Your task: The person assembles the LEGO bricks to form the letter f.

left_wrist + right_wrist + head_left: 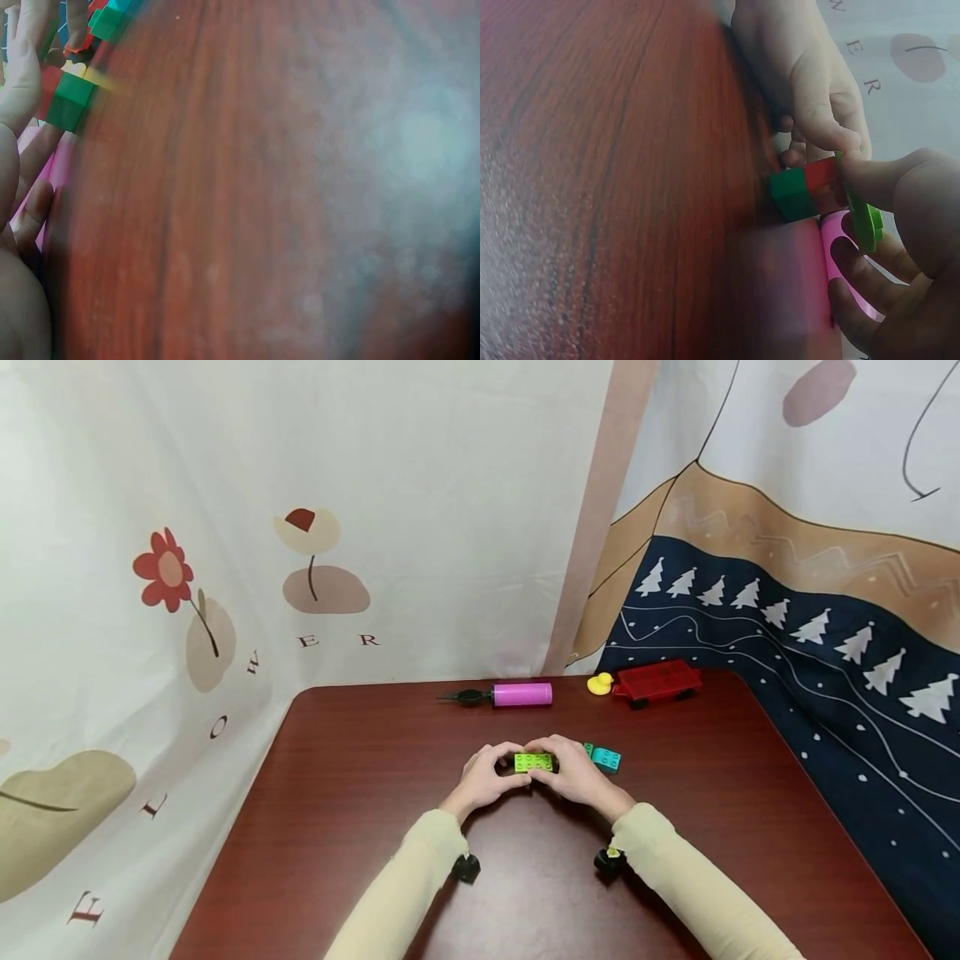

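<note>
A lime green toy building block (pixel 533 762) with studs tops a small stack between my two hands. Below it are a red block (pixel 825 184) and a darker green block (pixel 789 195), seen in the right wrist view. My right hand (pixel 576 770) pinches the lime block, thumb on the near side and fingers on the far side. My left hand (pixel 486 774) grips the stack from the left, its thumb tip meeting the right thumb. Just past the right hand lie a teal block (pixel 606 760) and a green block (pixel 588 748), partly hidden by it.
Along the back edge of the brown table (pixel 360 827) lie a pink hand pump (pixel 522 695) with a black nozzle, a yellow toy duck (pixel 600 683) and a red toy wagon (pixel 658 682). Printed cloth (pixel 450 527) hangs behind.
</note>
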Action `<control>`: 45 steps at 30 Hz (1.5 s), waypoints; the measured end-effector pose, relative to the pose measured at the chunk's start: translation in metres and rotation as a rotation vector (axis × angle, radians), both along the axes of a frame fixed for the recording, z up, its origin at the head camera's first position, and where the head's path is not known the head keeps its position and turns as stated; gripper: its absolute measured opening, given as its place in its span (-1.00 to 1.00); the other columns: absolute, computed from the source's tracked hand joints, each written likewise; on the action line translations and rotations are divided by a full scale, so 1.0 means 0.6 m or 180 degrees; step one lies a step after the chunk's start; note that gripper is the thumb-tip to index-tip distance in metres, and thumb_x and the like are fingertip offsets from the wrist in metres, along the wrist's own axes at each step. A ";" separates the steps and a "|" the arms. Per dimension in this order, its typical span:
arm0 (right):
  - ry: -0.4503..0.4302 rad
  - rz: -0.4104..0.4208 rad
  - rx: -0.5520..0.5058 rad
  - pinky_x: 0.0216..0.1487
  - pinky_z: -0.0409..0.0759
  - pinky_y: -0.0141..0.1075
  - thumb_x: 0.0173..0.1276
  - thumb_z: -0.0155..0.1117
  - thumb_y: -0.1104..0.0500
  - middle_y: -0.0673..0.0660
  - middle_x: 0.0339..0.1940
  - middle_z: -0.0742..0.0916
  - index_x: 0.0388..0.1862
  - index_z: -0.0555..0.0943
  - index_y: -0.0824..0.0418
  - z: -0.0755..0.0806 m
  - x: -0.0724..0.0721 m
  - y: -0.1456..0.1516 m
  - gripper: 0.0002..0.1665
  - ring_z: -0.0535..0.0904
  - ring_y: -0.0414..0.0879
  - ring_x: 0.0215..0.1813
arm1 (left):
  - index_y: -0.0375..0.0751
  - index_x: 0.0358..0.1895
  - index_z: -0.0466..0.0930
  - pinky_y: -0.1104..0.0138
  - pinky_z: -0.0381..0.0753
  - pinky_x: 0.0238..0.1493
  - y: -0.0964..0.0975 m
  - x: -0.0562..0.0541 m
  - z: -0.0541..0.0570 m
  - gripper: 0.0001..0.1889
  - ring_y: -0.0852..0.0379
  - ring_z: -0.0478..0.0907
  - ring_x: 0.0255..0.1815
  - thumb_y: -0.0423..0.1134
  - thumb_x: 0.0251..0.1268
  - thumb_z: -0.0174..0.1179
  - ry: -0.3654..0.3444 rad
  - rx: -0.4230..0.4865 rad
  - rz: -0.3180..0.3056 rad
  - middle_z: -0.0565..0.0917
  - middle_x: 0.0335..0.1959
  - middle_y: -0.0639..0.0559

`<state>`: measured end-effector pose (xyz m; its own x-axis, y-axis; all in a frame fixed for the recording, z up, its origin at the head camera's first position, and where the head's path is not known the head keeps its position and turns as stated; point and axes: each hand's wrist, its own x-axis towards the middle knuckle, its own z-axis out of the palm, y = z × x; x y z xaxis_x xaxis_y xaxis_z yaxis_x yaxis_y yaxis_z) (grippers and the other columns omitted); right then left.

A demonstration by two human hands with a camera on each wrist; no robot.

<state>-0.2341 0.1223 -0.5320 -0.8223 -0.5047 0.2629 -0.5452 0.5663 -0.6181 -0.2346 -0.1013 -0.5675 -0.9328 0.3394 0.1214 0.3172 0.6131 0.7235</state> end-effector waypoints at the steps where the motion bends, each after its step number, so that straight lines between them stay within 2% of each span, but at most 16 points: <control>1: -0.0017 -0.0007 -0.0013 0.15 0.63 -0.03 0.35 0.55 0.19 0.08 0.08 0.77 0.21 0.70 0.17 0.000 0.000 0.000 -0.55 0.66 -0.04 0.08 | 0.19 0.19 0.69 0.23 0.46 -0.03 0.000 0.000 -0.001 -0.54 0.20 0.52 -0.08 0.10 0.25 0.51 0.0011 0.0026 -0.0006 0.67 -0.10 0.18; 11: -0.0052 0.0030 -0.0094 0.22 0.61 0.02 0.34 0.56 0.17 0.11 0.11 0.77 0.20 0.70 0.21 0.000 0.000 0.006 -0.53 0.68 0.00 0.15 | 0.20 0.15 0.73 0.22 0.50 0.01 0.000 0.000 -0.002 -0.60 0.23 0.56 -0.10 0.09 0.28 0.50 0.0066 0.0164 -0.0018 0.72 -0.12 0.24; 20: -0.0174 -0.0064 -0.0070 0.17 0.65 0.00 0.39 0.53 0.13 0.12 0.11 0.76 0.24 0.68 0.22 0.007 -0.004 0.020 -0.52 0.68 0.00 0.13 | 0.30 0.14 0.73 0.22 0.49 -0.03 -0.001 0.001 0.003 -0.61 0.25 0.54 -0.11 0.18 0.27 0.47 -0.0062 0.0196 0.0029 0.69 -0.16 0.31; 29: -0.0047 -0.0351 -0.0144 0.05 0.71 -0.03 0.43 0.48 0.15 0.19 0.02 0.77 0.21 0.68 0.28 0.023 -0.011 0.061 -0.56 0.74 0.01 0.01 | 0.33 0.12 0.74 0.21 0.50 -0.03 0.000 0.001 0.001 -0.60 0.24 0.55 -0.10 0.18 0.24 0.50 -0.0113 0.0226 0.0080 0.71 -0.14 0.32; 38: -0.0162 -0.0591 -0.0051 0.16 0.67 0.09 0.44 0.47 0.17 0.22 0.09 0.75 0.23 0.68 0.29 0.029 -0.015 0.112 -0.56 0.71 0.11 0.09 | 0.31 0.15 0.74 0.22 0.49 -0.04 0.001 0.002 0.005 -0.59 0.22 0.54 -0.10 0.16 0.24 0.50 -0.0174 0.0215 0.0090 0.69 -0.13 0.31; 45: -0.0222 -0.0633 0.0183 0.23 0.60 0.16 0.36 0.53 0.18 0.25 0.15 0.73 0.26 0.67 0.29 0.019 -0.018 0.144 -0.49 0.64 0.16 0.17 | 0.31 0.14 0.73 0.22 0.48 -0.03 0.000 0.004 0.004 -0.60 0.22 0.53 -0.11 0.15 0.24 0.50 -0.0188 0.0214 0.0102 0.68 -0.15 0.29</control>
<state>-0.2447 0.2084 -0.5203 -0.9223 -0.3433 0.1774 -0.3763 0.6938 -0.6140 -0.2321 -0.1016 -0.5650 -0.9492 0.3023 0.0874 0.2540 0.5718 0.7801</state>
